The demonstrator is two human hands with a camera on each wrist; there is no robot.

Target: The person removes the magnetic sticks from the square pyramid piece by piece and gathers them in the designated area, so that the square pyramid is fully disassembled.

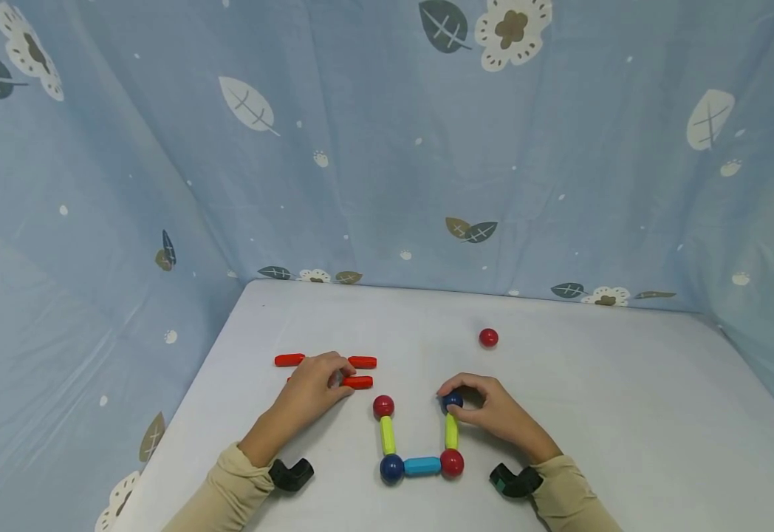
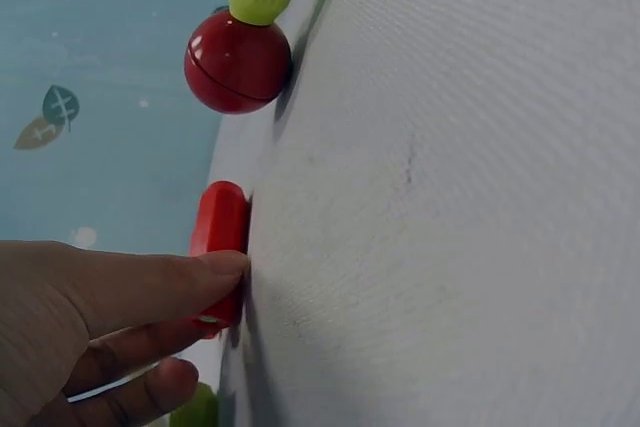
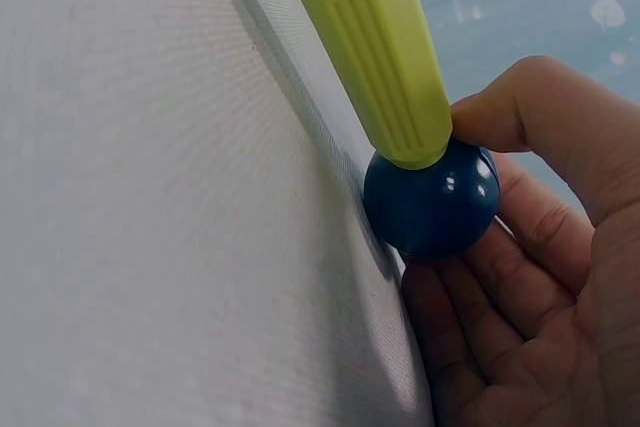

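Note:
My right hand (image 1: 493, 410) pinches a blue ball (image 1: 452, 401) between thumb and fingers. That ball meets the end of a yellow-green rod (image 3: 385, 57). The rod belongs to a U-shaped figure: a red ball (image 1: 452, 463), a light blue rod (image 1: 422, 466), another blue ball (image 1: 391, 469), a second yellow-green rod (image 1: 387, 436) and a red ball (image 1: 383, 406) at its left tip. Left of this figure, my left hand (image 1: 314, 388) pinches a red rod (image 2: 222, 222) at the tabletop. The hand partly hides other red rods around it.
More red rods (image 1: 362, 362) lie just behind the left hand. A green piece (image 2: 195, 409) shows below its fingers in the left wrist view. One loose red ball (image 1: 489, 338) rests toward the back of the white table (image 1: 626, 399). Patterned blue cloth (image 1: 374, 162) hangs around the table.

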